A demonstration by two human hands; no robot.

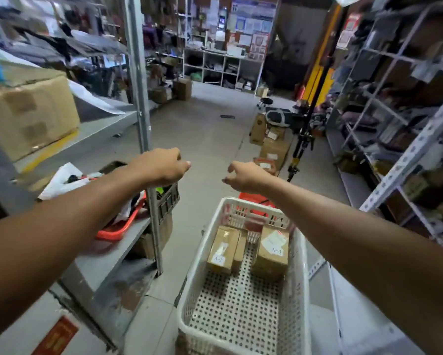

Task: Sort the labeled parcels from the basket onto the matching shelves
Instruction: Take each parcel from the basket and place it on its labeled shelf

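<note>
Below both outstretched hands, in the lower middle of the frame, the white perforated basket (243, 298) sits on the floor with two brown parcels at its far end. The parcel marked A-2 (224, 249) lies left and the parcel marked A-1 (273, 249) right, a gap between them. The left hand (161, 166) hovers at centre frame with fingers curled loosely inward, holding nothing. The right hand (246, 175) hangs beside it, fingers bent downward and slightly apart, likewise empty, well above the parcels. A grey metal shelf (107, 129) fills the left of the frame, its upright post passing behind the left hand. The large cardboard box (28, 116) at upper left is blurred. The shelves (394, 103) along the right edge are too smeared to read any labels.
</note>
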